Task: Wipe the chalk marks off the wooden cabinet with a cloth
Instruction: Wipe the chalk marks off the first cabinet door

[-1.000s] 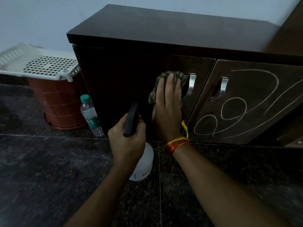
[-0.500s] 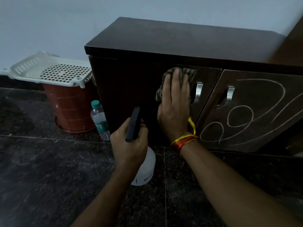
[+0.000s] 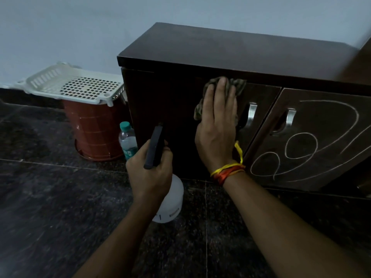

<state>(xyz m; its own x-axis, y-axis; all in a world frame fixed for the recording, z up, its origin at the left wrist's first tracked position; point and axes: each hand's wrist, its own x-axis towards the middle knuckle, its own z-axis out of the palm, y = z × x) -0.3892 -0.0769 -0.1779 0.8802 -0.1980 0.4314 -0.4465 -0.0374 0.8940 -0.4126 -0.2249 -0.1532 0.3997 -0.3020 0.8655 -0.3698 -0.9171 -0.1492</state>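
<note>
While right hand (image 3: 217, 127) presses cloth (image 3: 236, 86) flat-fingered against cabinet door (image 3: 261, 109), left hand (image 3: 150, 173) grips spray bottle (image 3: 172, 205), chalk marks (image 3: 301, 149) on adjacent door.

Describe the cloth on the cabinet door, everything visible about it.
The cloth is a small, crumpled rag, drab olive-brown in the dim light, soft and fabric-like. It lies flat against the upper part of the left cabinet door, just under the cabinet's top edge and left of that door's metal handle. The right hand presses it to the wood with straight fingers; only its bunched edges show above, left and right of the fingers. No chalk shows around it.
</note>
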